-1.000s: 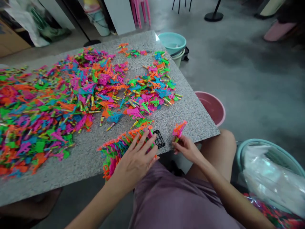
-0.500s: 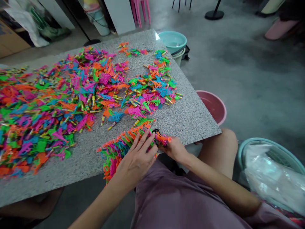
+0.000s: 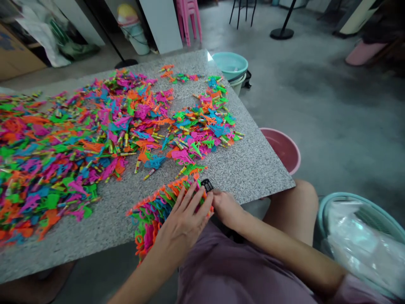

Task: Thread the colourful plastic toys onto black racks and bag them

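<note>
Near the table's front edge stands a tight row of small plastic toy guns in orange, green, blue and pink, their orange ends lined up along the top. Across the right part of this row lies my left hand, its fingers stretched out flat and slightly apart. My right hand is closed at the row's right end, its fingers bent together; what they hold is hidden. Just beyond its fingertips is a black slotted plastic piece on the table edge, partly covered by the hands.
A large heap of loose toy guns covers the left and middle of the speckled stone table. Beside it on the right stand a blue basin, a pink basin and a green basket with plastic bags.
My right hand has moved a little left, against the row's end. The orange and pink toy that showed in its fingers is out of sight. My left hand stays on the row.
</note>
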